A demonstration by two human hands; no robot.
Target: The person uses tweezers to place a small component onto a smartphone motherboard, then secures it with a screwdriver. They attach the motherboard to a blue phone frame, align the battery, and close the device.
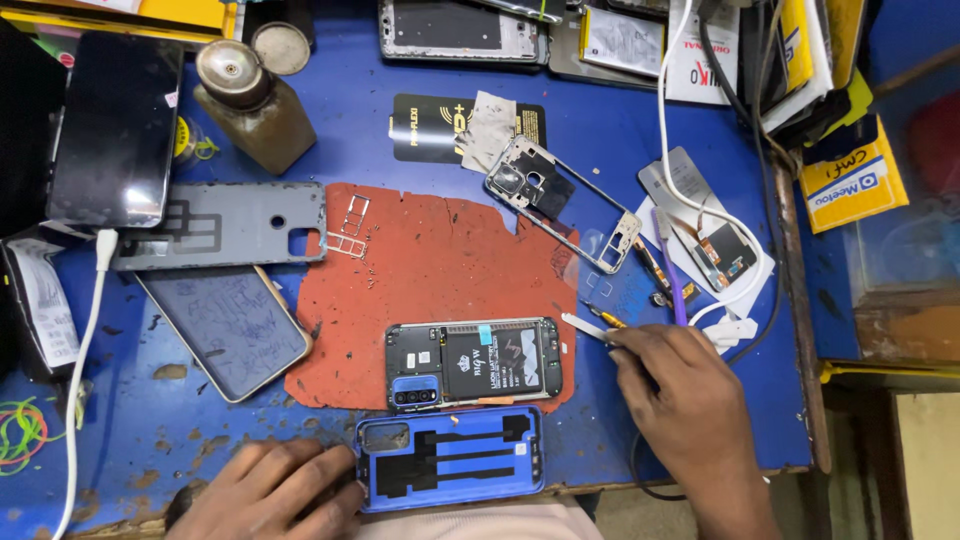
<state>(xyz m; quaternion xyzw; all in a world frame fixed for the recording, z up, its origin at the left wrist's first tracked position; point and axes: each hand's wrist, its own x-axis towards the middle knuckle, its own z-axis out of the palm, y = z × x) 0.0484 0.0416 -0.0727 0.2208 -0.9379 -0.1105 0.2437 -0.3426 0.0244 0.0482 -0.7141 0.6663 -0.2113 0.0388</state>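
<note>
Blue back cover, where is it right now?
In the head view, the blue back cover lies inside-up at the table's near edge, just below the opened phone on the red mat, with the left hand at its left end.

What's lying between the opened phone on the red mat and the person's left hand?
In the head view, a blue phone back cover lies between the opened phone and the left hand, whose fingers touch the cover's left end.

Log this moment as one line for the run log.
left hand: on blue phone back cover | right hand: holding white plastic pry tool | opened black phone: on red mat
</note>
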